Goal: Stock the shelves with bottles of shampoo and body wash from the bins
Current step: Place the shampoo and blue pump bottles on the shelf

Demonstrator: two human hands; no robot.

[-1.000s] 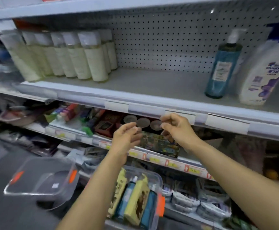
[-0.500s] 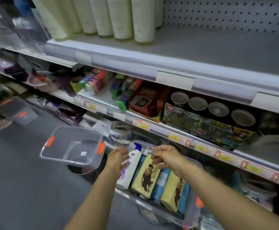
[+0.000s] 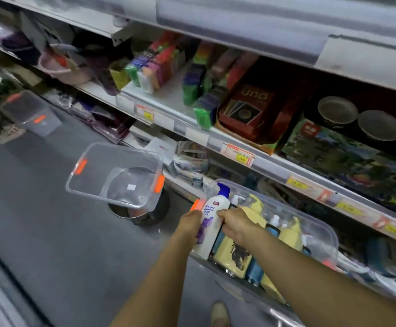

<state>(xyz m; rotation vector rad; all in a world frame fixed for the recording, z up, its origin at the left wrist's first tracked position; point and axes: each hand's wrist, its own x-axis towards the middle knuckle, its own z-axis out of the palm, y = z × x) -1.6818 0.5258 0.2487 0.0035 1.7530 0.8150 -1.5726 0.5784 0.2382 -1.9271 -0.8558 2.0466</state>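
Observation:
A white shampoo bottle point(image 3: 212, 210) with a blue pump top and purple label lies at the left end of a clear plastic bin point(image 3: 319, 230). My left hand point(image 3: 188, 224) grips its left side and my right hand point(image 3: 233, 224) grips its right side. Beside it the bin holds several yellow bottles point(image 3: 291, 233) and blue bottles point(image 3: 253, 267) lying flat. The grey shelf edge point(image 3: 239, 22) crosses the top of the view; its surface is out of sight.
An empty clear bin point(image 3: 93, 185) with orange handles sits on a round stool to the left. Another clear bin point(image 3: 31, 114) stands farther left on the grey floor. Toys and card boxes point(image 3: 246, 109) fill the middle shelf. My shoe point(image 3: 219, 315) shows below.
The view has dropped from the upper shelf to the bin. Both hands came down from the shelf edge and closed on the white bottle.

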